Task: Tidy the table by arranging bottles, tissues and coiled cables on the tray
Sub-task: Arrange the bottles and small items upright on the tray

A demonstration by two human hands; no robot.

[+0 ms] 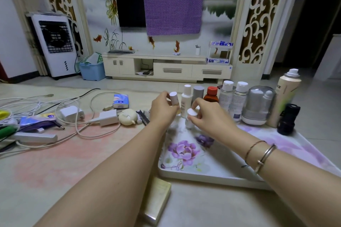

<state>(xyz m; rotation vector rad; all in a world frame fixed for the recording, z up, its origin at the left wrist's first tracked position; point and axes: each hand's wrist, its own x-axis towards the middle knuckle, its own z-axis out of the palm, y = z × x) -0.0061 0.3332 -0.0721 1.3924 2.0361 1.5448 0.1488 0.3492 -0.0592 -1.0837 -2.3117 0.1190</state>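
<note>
**Head view: both hands on small bottles at the tray's far edge**

Head camera looks down two bare forearms. Left hand point(163, 108) curls round a small white-capped bottle point(174, 98), held upright above the tray's far left corner. Right hand point(208, 114) pinches the cap of another small white bottle point(191, 119) standing on the floral tray point(212, 176). Behind them a row of bottles point(227, 97) lines the tray's far edge; their labels are too blurred to read. Loose cables point(60, 105), white chargers point(108, 117) and a blue tissue pack point(120, 101), its print seemingly illegible, lie on the table point(55, 162) to the left.
</note>
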